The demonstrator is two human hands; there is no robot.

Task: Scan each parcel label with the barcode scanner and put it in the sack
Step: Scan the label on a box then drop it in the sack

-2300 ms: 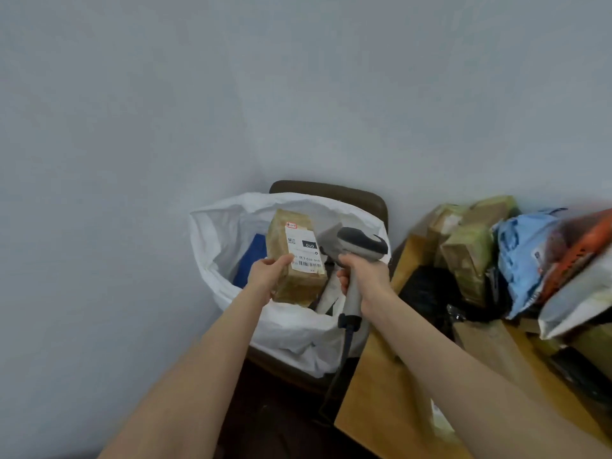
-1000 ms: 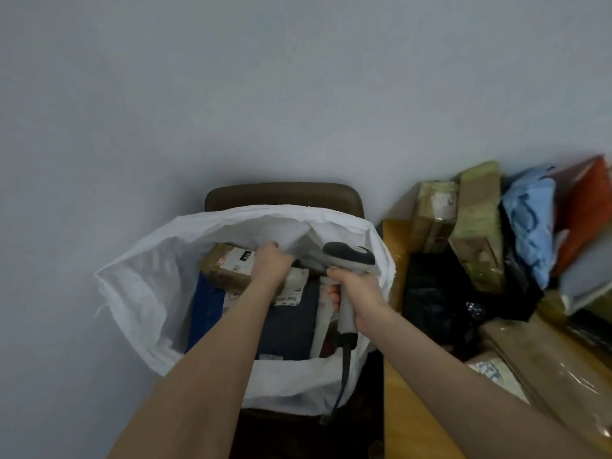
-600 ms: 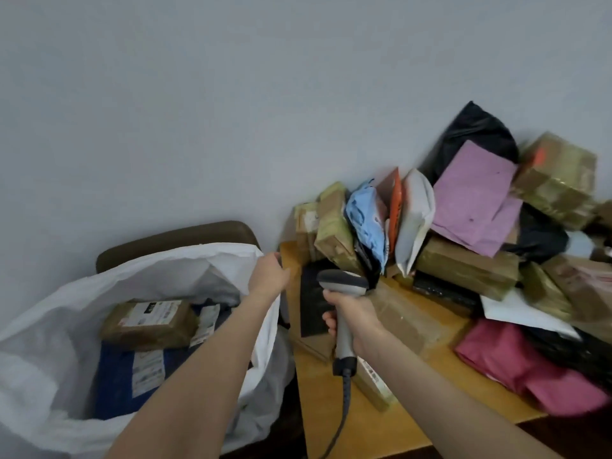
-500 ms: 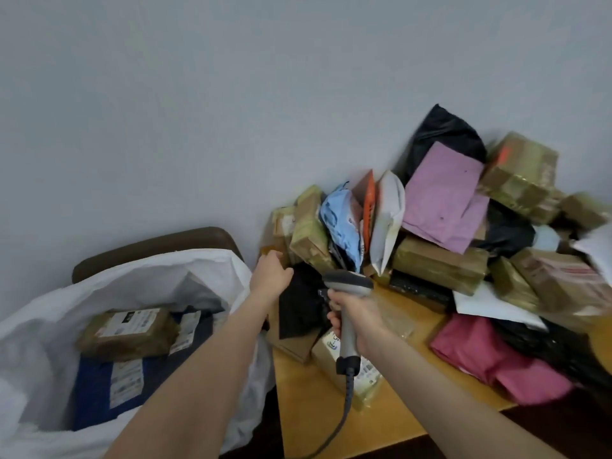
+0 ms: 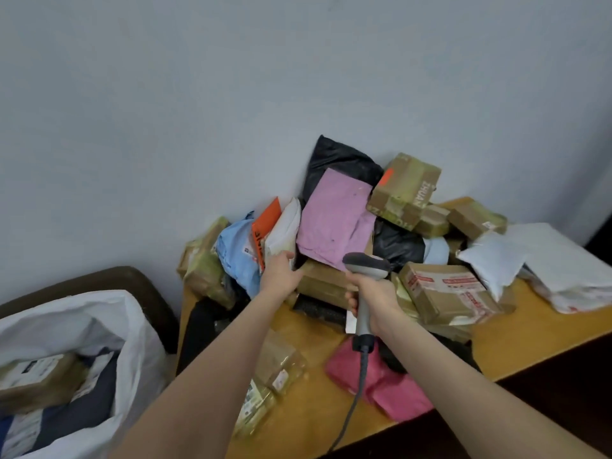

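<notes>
Just one wide-angle head cam here, looking forward and down from up top. Facing the wall (image 5: 198, 94), catching the parcel pile (image 5: 334, 217) on the table (image 5: 530, 329) dead centre, cropping the sack (image 5: 109, 313) at bottom left. Sitting pretty close in.

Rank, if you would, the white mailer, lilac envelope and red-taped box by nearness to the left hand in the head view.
1. White mailer, right at the left hand.
2. Lilac envelope, just right of it.
3. Red-taped box, far right, past the scanner.
</notes>
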